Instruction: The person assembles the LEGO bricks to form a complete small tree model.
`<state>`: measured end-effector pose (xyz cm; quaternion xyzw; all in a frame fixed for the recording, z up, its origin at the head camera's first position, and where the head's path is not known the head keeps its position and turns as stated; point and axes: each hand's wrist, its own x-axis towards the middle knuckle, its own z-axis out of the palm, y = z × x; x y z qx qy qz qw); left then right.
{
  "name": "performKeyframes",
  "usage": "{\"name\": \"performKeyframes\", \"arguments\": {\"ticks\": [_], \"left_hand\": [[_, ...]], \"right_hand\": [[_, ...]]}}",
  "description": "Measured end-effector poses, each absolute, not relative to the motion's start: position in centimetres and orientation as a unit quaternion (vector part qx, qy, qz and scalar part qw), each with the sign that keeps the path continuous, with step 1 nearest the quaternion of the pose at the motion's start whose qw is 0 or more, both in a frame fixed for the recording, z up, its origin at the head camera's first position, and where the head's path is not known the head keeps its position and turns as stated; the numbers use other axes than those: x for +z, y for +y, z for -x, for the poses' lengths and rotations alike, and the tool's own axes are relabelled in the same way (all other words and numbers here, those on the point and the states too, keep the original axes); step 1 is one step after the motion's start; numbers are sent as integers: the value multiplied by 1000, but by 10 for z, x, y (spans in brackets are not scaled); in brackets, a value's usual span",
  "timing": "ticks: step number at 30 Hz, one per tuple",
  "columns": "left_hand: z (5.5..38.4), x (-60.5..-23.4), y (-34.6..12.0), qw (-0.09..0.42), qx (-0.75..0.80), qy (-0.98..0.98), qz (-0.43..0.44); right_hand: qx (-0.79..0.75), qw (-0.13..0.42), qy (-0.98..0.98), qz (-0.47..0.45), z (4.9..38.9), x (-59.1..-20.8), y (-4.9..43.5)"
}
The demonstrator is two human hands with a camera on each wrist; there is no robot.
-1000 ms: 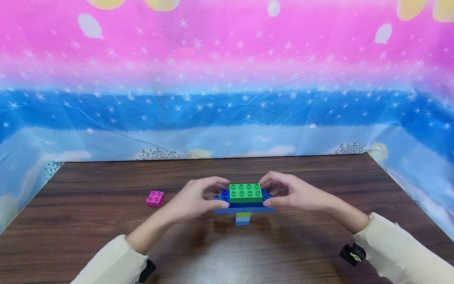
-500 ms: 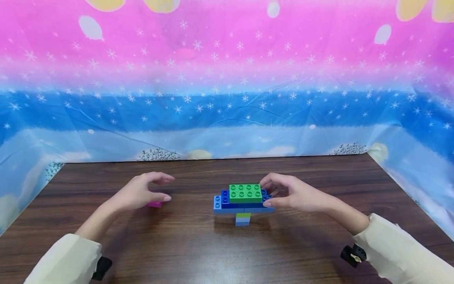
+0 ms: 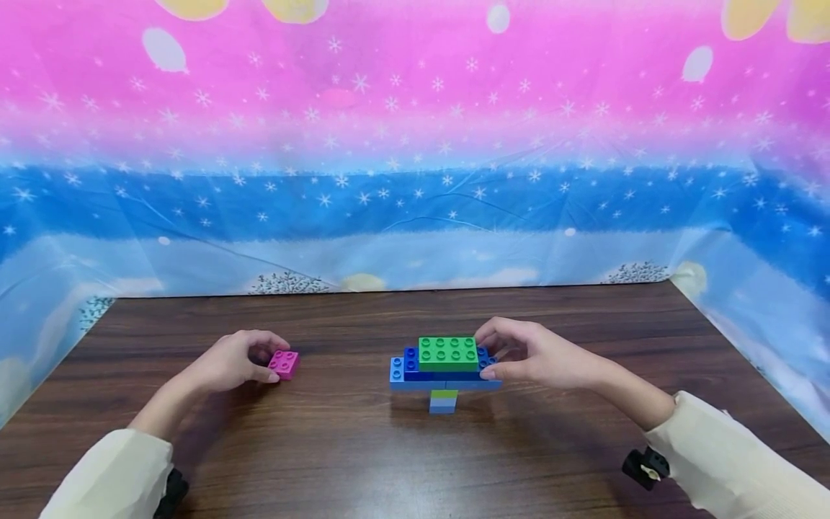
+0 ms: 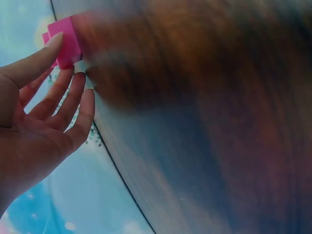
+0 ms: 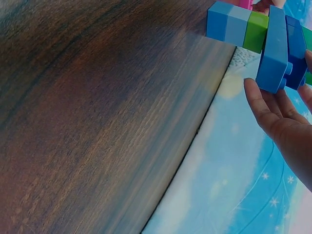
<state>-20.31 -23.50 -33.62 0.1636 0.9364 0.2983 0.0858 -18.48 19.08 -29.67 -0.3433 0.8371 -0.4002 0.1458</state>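
Note:
A square pink toy building brick (image 3: 284,365) with studs on top is at the left of the table, and my left hand (image 3: 232,362) pinches it. In the left wrist view, the thumb lies across the pink brick (image 4: 71,45) with a finger behind. At the middle stands a toy brick structure: a narrow stem (image 3: 443,402), light blue bricks (image 3: 397,371) across it, a dark blue layer (image 3: 411,364) and a bright green brick (image 3: 447,355) on top. My right hand (image 3: 528,353) holds its right end, thumb in front and fingers behind.
The dark wooden table (image 3: 337,461) ends at the back against a pink and blue snowflake cloth (image 3: 363,202), which also stands along both sides. Each sleeve carries a small black camera, one of them the right wrist camera (image 3: 645,467).
My left hand has let go of the structure's left end, moved left to the pink brick and pinched it. The right hand has stayed at the structure's right end.

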Motion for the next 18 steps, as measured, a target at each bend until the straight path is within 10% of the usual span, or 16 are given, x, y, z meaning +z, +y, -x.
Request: {"name": "performKeyframes", "arguments": {"ticks": [18], "left_hand": [[198,-318,-210,32,307,931,-196]], "right_hand": [[-393,140,840,347,186,-299,192]]}}
